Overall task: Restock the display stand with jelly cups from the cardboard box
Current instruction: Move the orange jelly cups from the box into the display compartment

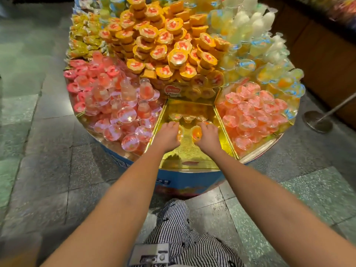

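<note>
1. Presently, at the left, the pink cups [115, 105] are heaped high in their section of the display stand [192, 180], several lying tilted along the near rim. Hazard: the left forearm passes just beside this heap, and a brush could roll a cup off onto the floor [48, 151].
2. The left hand [166, 134] is low in the gold compartment [189, 149], its fingers curled round a jelly cup [180, 133]. Only an edge of that cup shows.
3. The gold compartment is the middle near section and is almost unfilled, with three cups [187, 118] in a row at its far end. Its bottom looks glossy. Hazard: a cup let go before it sits flat may slide or tip.
4. The right hand [209, 134] grips an orange-filled cup [196, 133], close beside the cup in the left hand. Hazard: set down together this near, the two may knock each other over.
5. At the right, the peach cups [250, 112] are piled above their divider. Hazard: a withdrawing right arm could dislodge the nearest ones.
6. The cardboard box is not in view, so the remaining stock cannot be judged. Restocking appears barely begun.
</note>
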